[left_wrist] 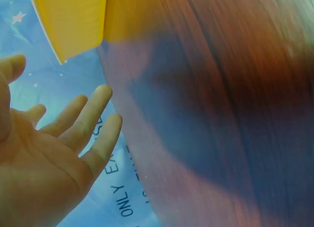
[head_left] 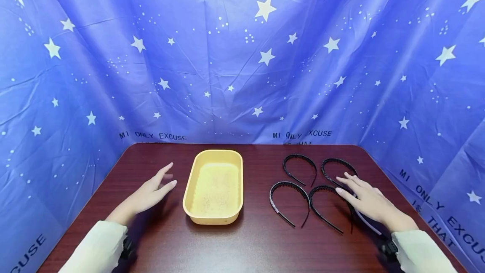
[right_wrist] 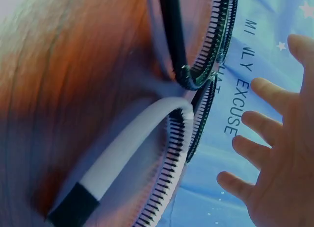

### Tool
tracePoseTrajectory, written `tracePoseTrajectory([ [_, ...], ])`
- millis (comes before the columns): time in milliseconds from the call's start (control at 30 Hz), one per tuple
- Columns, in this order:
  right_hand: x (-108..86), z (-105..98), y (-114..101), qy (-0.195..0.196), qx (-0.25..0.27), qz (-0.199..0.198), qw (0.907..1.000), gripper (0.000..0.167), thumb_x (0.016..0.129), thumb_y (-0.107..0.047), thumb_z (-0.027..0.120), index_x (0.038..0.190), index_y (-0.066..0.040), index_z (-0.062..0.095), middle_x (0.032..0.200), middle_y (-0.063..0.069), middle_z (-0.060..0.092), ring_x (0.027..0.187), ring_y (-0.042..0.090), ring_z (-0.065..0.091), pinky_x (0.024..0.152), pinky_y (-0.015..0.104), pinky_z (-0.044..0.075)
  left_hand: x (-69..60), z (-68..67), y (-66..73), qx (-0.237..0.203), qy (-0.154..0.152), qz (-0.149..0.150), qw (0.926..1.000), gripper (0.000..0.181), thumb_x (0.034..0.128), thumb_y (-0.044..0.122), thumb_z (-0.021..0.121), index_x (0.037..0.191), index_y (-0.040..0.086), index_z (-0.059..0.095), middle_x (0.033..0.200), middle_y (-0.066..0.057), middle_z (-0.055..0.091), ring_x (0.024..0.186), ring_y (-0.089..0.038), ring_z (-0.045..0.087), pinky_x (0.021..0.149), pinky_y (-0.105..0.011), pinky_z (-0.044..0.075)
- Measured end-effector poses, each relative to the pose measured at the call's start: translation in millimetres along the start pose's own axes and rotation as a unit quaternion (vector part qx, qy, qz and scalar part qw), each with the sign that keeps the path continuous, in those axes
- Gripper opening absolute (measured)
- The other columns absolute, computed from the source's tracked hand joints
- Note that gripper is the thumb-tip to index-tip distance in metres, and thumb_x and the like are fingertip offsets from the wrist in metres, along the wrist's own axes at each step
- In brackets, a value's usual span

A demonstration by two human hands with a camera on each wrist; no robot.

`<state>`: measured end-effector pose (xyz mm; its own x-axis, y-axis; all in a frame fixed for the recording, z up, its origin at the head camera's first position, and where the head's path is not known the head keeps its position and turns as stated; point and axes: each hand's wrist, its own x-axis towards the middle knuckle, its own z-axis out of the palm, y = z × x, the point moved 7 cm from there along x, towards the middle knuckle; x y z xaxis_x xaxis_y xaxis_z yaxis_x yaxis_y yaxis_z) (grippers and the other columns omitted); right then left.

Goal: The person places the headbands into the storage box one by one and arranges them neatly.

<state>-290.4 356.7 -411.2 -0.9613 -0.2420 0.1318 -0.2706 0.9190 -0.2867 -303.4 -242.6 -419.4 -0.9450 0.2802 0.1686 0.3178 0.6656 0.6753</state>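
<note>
Several toothed headbands lie on the right of the table. Two black ones, a far left headband (head_left: 299, 156) and a far right headband (head_left: 338, 161), are behind two nearer ones: a black headband with a pale patterned side (head_left: 274, 205) and another black headband (head_left: 322, 188). A whitish headband (right_wrist: 127, 138) lies partly hidden under my right hand (head_left: 369, 200). That hand hovers over the right-hand headbands with spread fingers and holds nothing. My left hand (head_left: 145, 195) is held above the table, left of a yellow tray (head_left: 185, 199), fingers extended and the palm bare.
The yellow tray stands left of the table's middle with only its patterned bottom showing inside. The dark red wood table (head_left: 257, 247) is bordered by a blue star-printed cloth (head_left: 212, 54) at the back and both sides.
</note>
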Motion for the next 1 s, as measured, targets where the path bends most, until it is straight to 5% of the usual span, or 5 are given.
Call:
tracePoseTrajectory([
  [200, 0.0, -0.6, -5.6, 0.008, 0.025, -0.021, 0.9994, 0.055, 0.103, -0.044, 0.054, 0.141, -0.005, 0.056, 0.147, 0.026, 0.044, 0.134, 0.051, 0.036, 0.096, 0.073, 0.031, 1.8, 7.5, -0.8, -0.031, -0.004, -0.008, 0.9995, 0.066, 0.1022, 0.03, 0.059, 0.156, 0.009, 0.026, 0.133, -0.028, 0.057, 0.109, -0.034, 0.064, 0.099, -0.057, 0.046],
  [367, 0.5, -1.7, -14.0, 0.024, 0.042, -0.058, 0.9972, 0.043, 0.102, -0.034, 0.058, 0.13, -0.002, 0.063, 0.136, 0.025, 0.055, 0.127, 0.045, 0.048, 0.098, 0.062, 0.04, 4.4, 15.1, -0.6, -0.103, -0.025, -0.009, 0.9944, 0.058, 0.104, 0.023, 0.056, 0.152, 0.003, 0.032, 0.13, -0.03, 0.058, 0.107, -0.034, 0.065, 0.096, -0.051, 0.05],
  [767, 1.0, 0.2, -21.1, 0.035, 0.043, -0.071, 0.996, 0.031, 0.102, -0.031, 0.06, 0.122, -0.009, 0.069, 0.126, 0.013, 0.063, 0.12, 0.034, 0.057, 0.095, 0.054, 0.045, 10.4, 34.8, 1.9, -0.238, -0.057, -0.072, 0.9669, 0.058, 0.1057, 0.025, 0.052, 0.154, 0.003, 0.027, 0.143, -0.034, 0.042, 0.124, -0.043, 0.054, 0.093, -0.05, 0.053],
  [1000, 3.4, 3.6, -30.4, 0.042, 0.042, -0.095, 0.9937, 0.024, 0.101, -0.028, 0.062, 0.117, -0.012, 0.07, 0.118, 0.002, 0.066, 0.111, 0.027, 0.061, 0.09, 0.05, 0.05, 15.1, 46.8, 2.6, -0.305, -0.063, -0.077, 0.947, 0.055, 0.1079, 0.018, 0.045, 0.154, 0.0, 0.021, 0.144, -0.036, 0.039, 0.124, -0.045, 0.052, 0.096, -0.05, 0.052],
])
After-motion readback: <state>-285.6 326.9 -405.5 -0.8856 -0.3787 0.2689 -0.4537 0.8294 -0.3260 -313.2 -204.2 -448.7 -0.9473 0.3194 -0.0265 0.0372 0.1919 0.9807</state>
